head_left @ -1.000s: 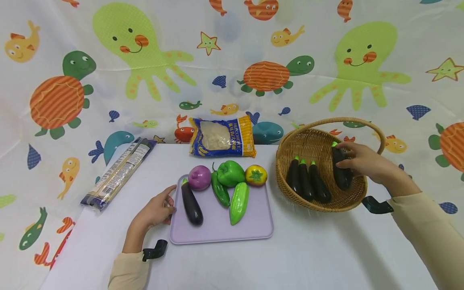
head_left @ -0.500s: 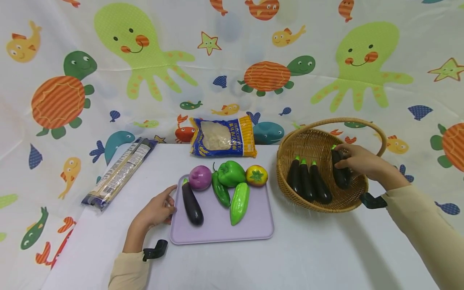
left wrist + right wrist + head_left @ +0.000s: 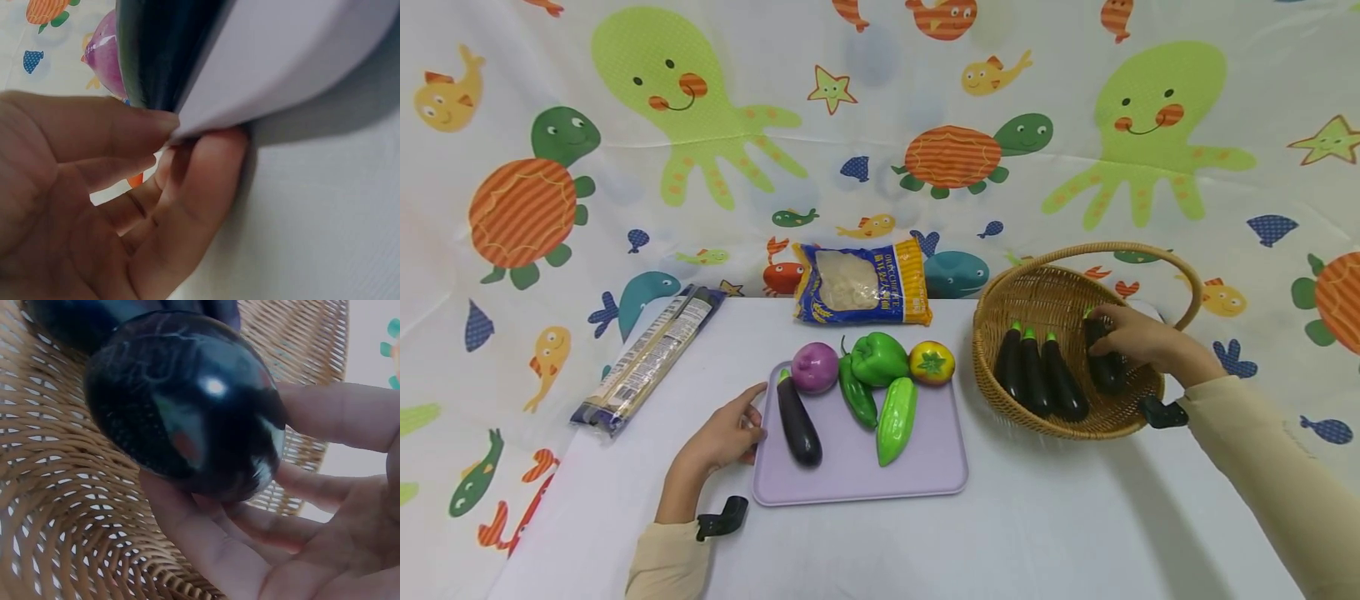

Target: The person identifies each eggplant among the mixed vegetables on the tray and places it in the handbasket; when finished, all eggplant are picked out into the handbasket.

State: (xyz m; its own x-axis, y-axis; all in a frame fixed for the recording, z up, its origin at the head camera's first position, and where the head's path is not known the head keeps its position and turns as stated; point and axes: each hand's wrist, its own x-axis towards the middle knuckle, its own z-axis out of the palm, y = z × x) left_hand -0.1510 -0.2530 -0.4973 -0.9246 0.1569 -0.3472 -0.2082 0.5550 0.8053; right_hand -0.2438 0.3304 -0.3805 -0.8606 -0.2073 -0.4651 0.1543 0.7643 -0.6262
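Note:
My right hand point(image 3: 1142, 337) grips a dark eggplant point(image 3: 1107, 371) inside the wicker basket point(image 3: 1075, 425). In the right wrist view, the thumb and fingers curl round its glossy rounded body point(image 3: 187, 406). Several other eggplants with green tops lie in the basket, among them one eggplant point(image 3: 1060, 383) left of the held one. My left hand point(image 3: 722, 429) pinches the left edge of the lilac tray point(image 3: 850, 487), with thumb above and fingers below in the left wrist view. Close to that edge, another eggplant point(image 3: 799, 421) lies on the tray.
A purple onion-like vegetable point(image 3: 815, 367), a green bell pepper point(image 3: 880, 360), a green chili pepper point(image 3: 858, 396), a light green gourd-like vegetable point(image 3: 897, 421) and a yellow-red round fruit point(image 3: 932, 363) lie on the tray. Behind stands an orecchiette bag point(image 3: 861, 283); a long pasta packet point(image 3: 651, 358) lies left.
The right forearm and wrist have swung slightly left, and the hand stays on the eggplant in the basket. The left hand and the tray have not visibly moved.

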